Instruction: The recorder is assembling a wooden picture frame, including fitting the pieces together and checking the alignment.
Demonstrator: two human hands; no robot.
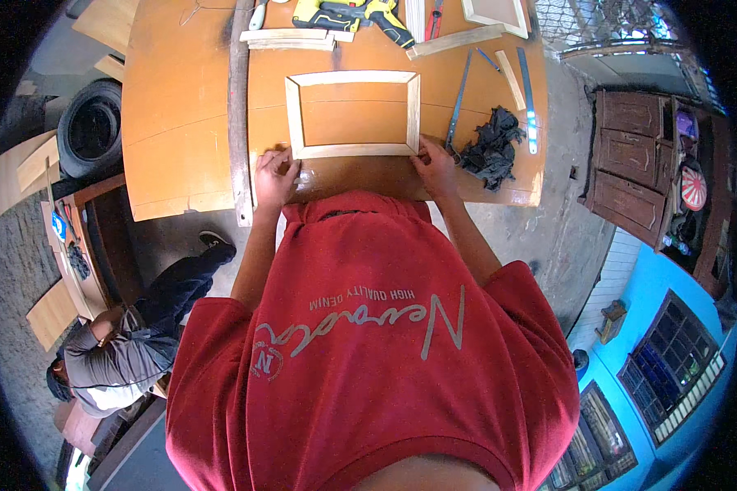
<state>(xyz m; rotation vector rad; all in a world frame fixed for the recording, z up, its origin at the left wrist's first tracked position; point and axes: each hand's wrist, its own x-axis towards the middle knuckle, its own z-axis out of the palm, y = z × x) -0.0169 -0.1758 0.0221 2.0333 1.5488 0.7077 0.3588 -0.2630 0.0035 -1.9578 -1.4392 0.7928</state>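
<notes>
A rectangular frame of pale wood strips point(356, 150) lies flat near the front edge of the orange-brown table, and the tabletop shows through its middle. At its near left corner, my left hand point(275, 176) has curled fingers gripping the wood. My right hand point(436, 169) pinches the near right corner between thumb and fingers. Just right of that hand sits a crumpled black cloth or plastic sheet point(493, 147). A dark metal strip point(459, 102) rests between this bundle and the frame.
Yellow-and-black power drills point(356, 15) lie at the table's far side near stacked wood strips point(291, 38) and another frame point(499, 12). A metal ruler point(528, 98) is at right. A dark batten point(238, 106) crosses the table at left. Another person point(119, 360) sits at lower left.
</notes>
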